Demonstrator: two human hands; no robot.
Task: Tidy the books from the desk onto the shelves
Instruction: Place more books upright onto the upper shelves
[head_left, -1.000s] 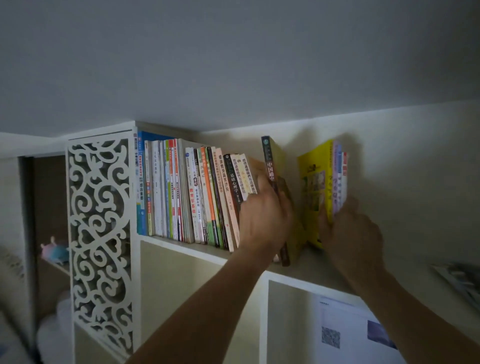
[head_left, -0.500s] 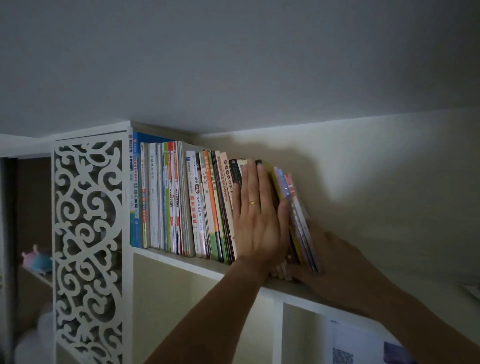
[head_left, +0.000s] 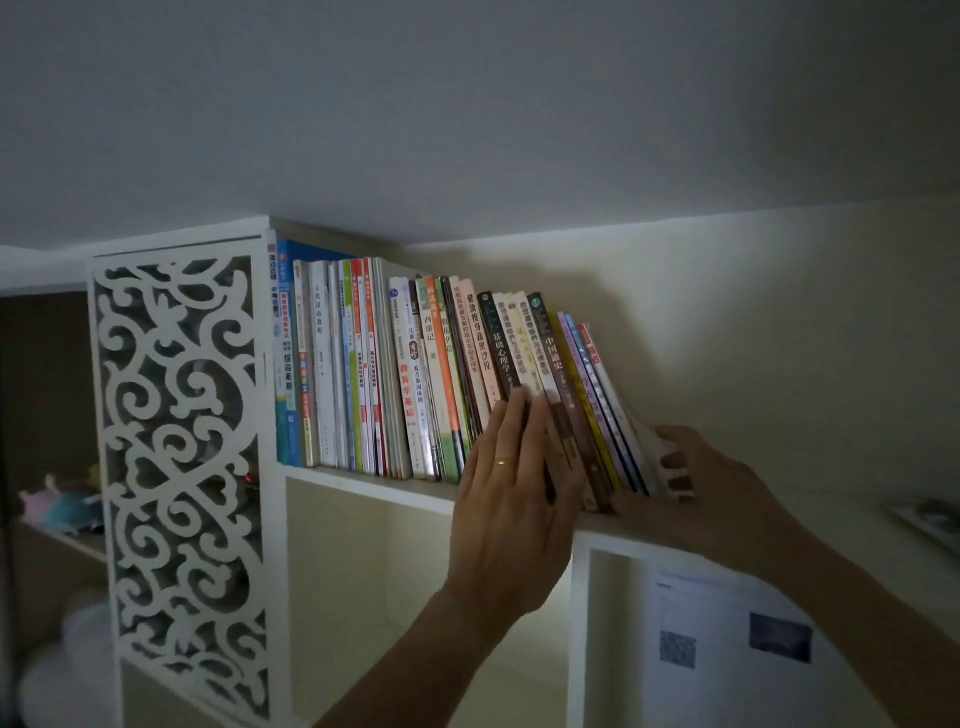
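A white shelf unit (head_left: 363, 480) fills the lower frame, its bottom cut off by the picture's edge; dim light makes the recesses hard to read. On its left end stands a panel (head_left: 182, 441) of cut-out scrollwork, behind which the compartment is dark and only a blurred soft toy (head_left: 62, 506) can be made out. The top shelf holds a row of books (head_left: 395, 374), upright at the left and leaning progressively leftward toward the right end, spines facing out. A sheet of paper (head_left: 727, 644) with two small dark prints hangs in the compartment below right, its text too small to read. At the far right edge, something flat (head_left: 930, 519) on the shelf top is cropped and cannot be identified. The left hand (head_left: 514, 499) lies flat, fingers extended and together, pressed against the lower spines of the leaning books; a ring (head_left: 502, 462) shows on one finger. The right hand (head_left: 696, 488) cups the outermost book at the row's right end, fingers curled behind its cover and thumb at the base, partly hidden by the books.
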